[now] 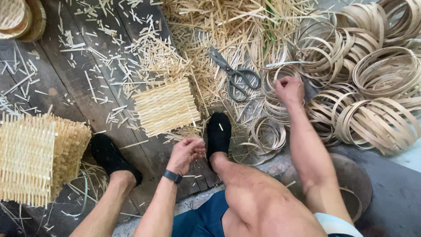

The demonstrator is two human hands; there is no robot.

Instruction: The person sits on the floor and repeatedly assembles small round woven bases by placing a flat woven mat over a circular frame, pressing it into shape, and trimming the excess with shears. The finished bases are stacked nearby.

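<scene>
Your right hand (289, 90) closes on a bamboo hoop (274, 94) (scissors (234, 74) just beside); your left hand (186, 152) curls loosely, holding nothing visible, near the woven mat (165, 106).

We count one pair of grey metal scissors (234, 74), one flat square mat of woven pale bamboo strips (165, 106), and one larger stack of such woven bamboo mats (39, 158) at the left. We see two black shoes (218, 131), one dark wristband (172, 176), and two bare hands. The coiled bamboo strip hoops (381, 70) and the loose bamboo offcuts (144, 52) are too many to count.
</scene>
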